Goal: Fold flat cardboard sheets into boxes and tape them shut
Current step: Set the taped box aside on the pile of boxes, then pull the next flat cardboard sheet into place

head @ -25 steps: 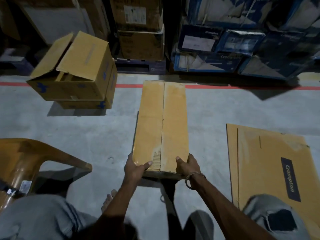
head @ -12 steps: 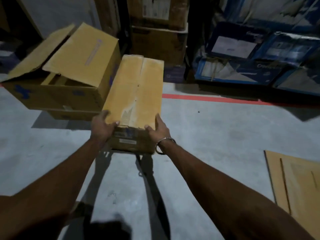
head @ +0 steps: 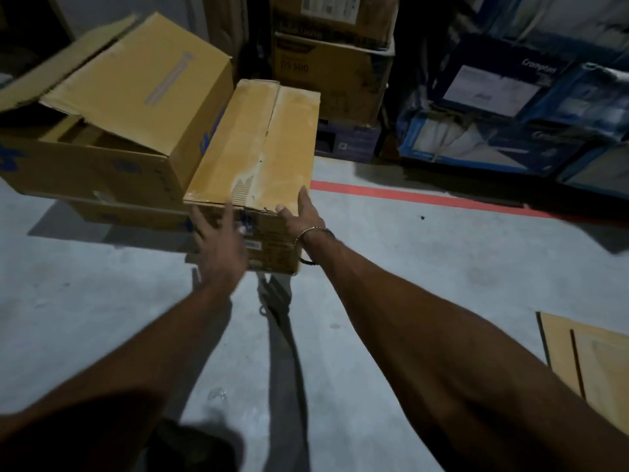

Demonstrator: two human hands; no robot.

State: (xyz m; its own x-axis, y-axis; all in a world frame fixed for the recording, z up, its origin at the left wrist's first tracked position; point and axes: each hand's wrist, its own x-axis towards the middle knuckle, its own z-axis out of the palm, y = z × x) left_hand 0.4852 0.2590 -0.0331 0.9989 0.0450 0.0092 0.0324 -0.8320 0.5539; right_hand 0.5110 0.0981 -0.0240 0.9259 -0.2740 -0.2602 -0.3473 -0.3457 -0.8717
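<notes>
Our left hand point(head: 219, 245) lay spread and blurred against the near end of the box point(head: 253, 144), gripping nothing; our right hand point(head: 303, 216) was open too, fingers splayed at the box's near right corner. 1 second earlier we had held the box low in front of us; by now we had carried it forward and set it just beside the open carton point(head: 112, 107), which we judged meant this 1 was finished. Right of the box the floor point(head: 391, 267) lay bare to the red line point(head: 425, 199); a flat sheet point(head: 592, 362) waited well right of it.
</notes>
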